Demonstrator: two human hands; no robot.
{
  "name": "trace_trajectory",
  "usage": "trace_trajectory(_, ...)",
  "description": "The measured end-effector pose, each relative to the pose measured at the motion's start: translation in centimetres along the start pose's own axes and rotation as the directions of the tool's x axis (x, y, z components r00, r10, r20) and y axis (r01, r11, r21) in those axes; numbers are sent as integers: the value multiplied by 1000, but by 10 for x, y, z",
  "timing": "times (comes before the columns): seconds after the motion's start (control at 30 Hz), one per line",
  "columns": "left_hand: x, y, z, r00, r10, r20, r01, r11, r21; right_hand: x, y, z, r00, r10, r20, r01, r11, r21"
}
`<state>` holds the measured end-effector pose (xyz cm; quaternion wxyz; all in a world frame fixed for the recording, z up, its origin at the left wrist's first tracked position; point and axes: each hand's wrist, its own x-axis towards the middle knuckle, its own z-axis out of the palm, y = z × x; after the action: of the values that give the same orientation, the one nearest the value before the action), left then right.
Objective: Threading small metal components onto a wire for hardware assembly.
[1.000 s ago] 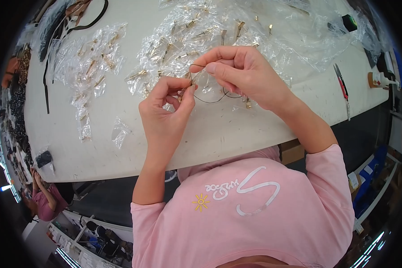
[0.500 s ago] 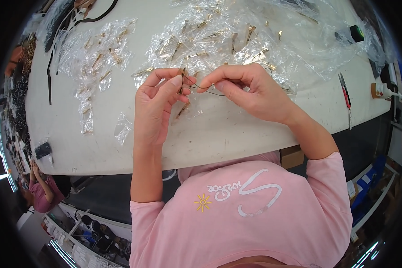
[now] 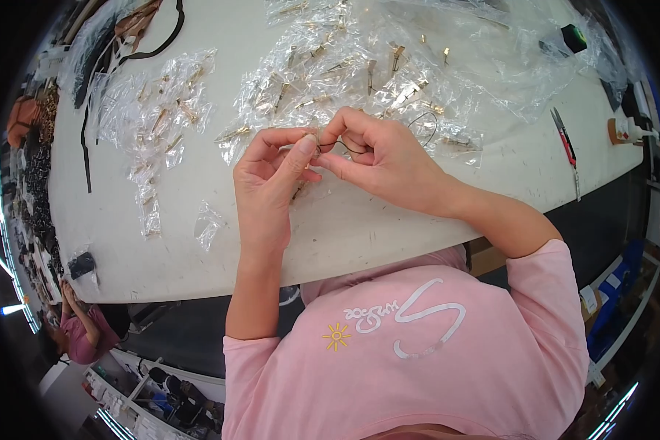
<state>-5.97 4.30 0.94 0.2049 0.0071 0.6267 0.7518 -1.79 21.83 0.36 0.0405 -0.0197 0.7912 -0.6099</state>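
In front of me, over the white table (image 3: 389, 227), my two hands meet at the fingertips. Thumb and forefinger of my left hand (image 3: 271, 172) pinch a small gold-coloured metal piece, now mostly covered by the fingers. A thin dark cord (image 3: 337, 144) runs from there into my right hand (image 3: 392, 158), whose thumb and forefinger are pinched on it close to the left fingertips. The cord's loose part curls up behind my right hand. Just beyond my hands lie several clear plastic bags (image 3: 301, 88) with small gold-coloured metal parts inside.
A second pile of clear bags (image 3: 161, 110) lies to the left, with a single small bag (image 3: 207, 224) nearer me. At the right are red-handled scissors (image 3: 567, 150) and a small bottle (image 3: 623, 132). Black straps (image 3: 158, 51) lie far left. Another person (image 3: 84, 330) works at the left.
My right hand has come in to the left fingertips, and the cord between them is shorter. The metal piece, visible before, is now mostly covered. The whole view has shifted slightly.
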Motion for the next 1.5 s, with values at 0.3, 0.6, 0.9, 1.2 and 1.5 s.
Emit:
trace_trajectory(0.3,2,-6,-5,997,-75,5,75,997,-21,0,2,-2,998,45,-53,-44,999,17)
trace_trajectory(0.6,2,5,-14,994,-106,4,106,984,-142,8,-1,-19,998,33,46,-43,974,224)
trace_trajectory(0.9,5,8,-26,998,37,-59,-43,994,-99,13,-3,-65,969,91,230,-151,955,257)
trace_trajectory(1.2,-9,13,1,978,211,-6,-206,962,176,5,-27,-56,904,-327,-276,259,931,-256)
trace_trajectory(1.5,-9,-5,18,969,188,164,-235,905,354,-1,-3,-32,977,-213,3,213,977,-33)
